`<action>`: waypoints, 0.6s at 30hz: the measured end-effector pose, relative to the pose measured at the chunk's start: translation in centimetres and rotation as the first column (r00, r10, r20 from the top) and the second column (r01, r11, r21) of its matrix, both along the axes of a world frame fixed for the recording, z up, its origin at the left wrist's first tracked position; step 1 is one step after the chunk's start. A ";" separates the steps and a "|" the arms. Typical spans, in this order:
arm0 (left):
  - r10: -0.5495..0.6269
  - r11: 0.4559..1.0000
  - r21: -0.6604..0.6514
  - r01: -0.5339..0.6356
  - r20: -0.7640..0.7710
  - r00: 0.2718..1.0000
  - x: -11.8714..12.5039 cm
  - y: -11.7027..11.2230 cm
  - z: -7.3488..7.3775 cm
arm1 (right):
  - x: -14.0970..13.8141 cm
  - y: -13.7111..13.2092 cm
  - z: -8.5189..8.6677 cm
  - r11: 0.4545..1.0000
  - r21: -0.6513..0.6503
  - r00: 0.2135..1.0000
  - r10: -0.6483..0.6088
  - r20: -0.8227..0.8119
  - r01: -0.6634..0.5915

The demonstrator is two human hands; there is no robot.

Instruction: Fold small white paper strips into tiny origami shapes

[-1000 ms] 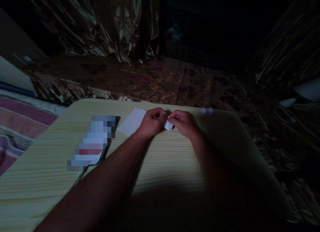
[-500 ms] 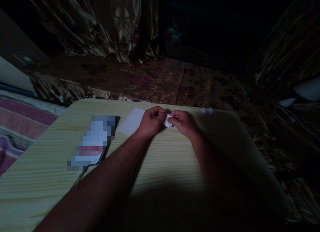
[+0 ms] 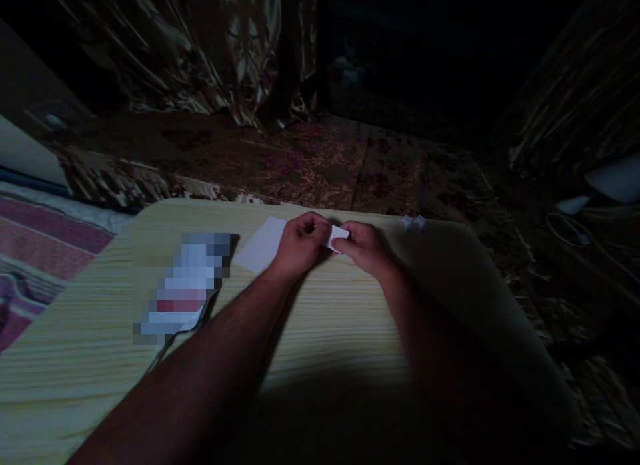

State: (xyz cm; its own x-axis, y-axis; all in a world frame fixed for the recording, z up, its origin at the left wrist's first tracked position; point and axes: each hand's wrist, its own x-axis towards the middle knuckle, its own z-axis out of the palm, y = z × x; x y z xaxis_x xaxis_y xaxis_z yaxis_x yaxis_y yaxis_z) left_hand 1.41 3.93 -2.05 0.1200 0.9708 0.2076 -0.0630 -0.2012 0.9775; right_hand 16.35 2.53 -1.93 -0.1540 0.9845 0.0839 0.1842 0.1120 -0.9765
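Between my two hands is a small folded piece of white paper (image 3: 340, 233), held over the far side of the wooden table (image 3: 340, 318). My left hand (image 3: 302, 245) pinches its left end with thumb and fingers. From the other side my right hand (image 3: 365, 245) grips it, the thumb lying across its near face. White paper sheets (image 3: 260, 243) lie on the table just left of my left hand, partly covered by it. To the right, near the far edge, sit two small folded white paper pieces (image 3: 413, 223).
A phone-like device (image 3: 187, 285), its screen blurred out, rests on the left of the table with a cable. Beyond the far edge is a ledge covered in patterned cloth (image 3: 300, 155), with curtains (image 3: 240, 51) above. A white lamp-like object (image 3: 615, 178) stands at the right.
The folded paper has turned slightly in my fingers, and my right thumb has moved further onto its face. Both hands stay in nearly the same place.
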 end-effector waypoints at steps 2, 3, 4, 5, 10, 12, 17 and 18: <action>-0.017 1.000 0.006 0.017 0.009 1.000 0.0 0.0 0.0 | 0.0 0.0 -0.2 1.000 0.014 1.000 -0.007 -0.010 0.007; -0.026 1.000 0.010 0.026 0.008 1.000 0.0 0.0 -0.1 | 0.0 0.1 -0.3 1.000 0.028 1.000 -0.013 -0.012 0.013; -0.034 0.999 0.014 0.033 0.006 0.999 0.0 0.0 -0.1 | 0.0 0.1 -0.4 0.999 0.041 1.000 -0.019 -0.010 0.019; -0.038 0.999 0.016 0.038 0.002 0.999 -0.1 0.0 -0.2 | 0.1 0.1 -0.5 0.998 0.052 1.000 -0.026 -0.005 0.026; -0.031 0.999 0.019 0.031 -0.010 0.999 -0.1 0.0 -0.2 | 0.2 0.3 -0.7 0.997 0.067 0.999 -0.038 -0.006 0.038; -0.020 1.000 0.015 0.020 -0.009 1.000 -0.1 0.0 -0.2 | 0.1 0.3 -0.6 0.996 0.073 0.999 -0.044 -0.032 0.046; -0.015 0.999 0.030 0.016 -0.019 1.000 -0.1 0.1 -0.1 | 0.0 0.3 -0.4 0.994 0.074 0.995 -0.077 -0.062 0.081; -0.021 0.999 0.031 0.022 -0.023 1.000 -0.1 0.1 -0.1 | 0.1 0.3 -0.4 0.994 0.071 0.995 -0.084 -0.059 0.088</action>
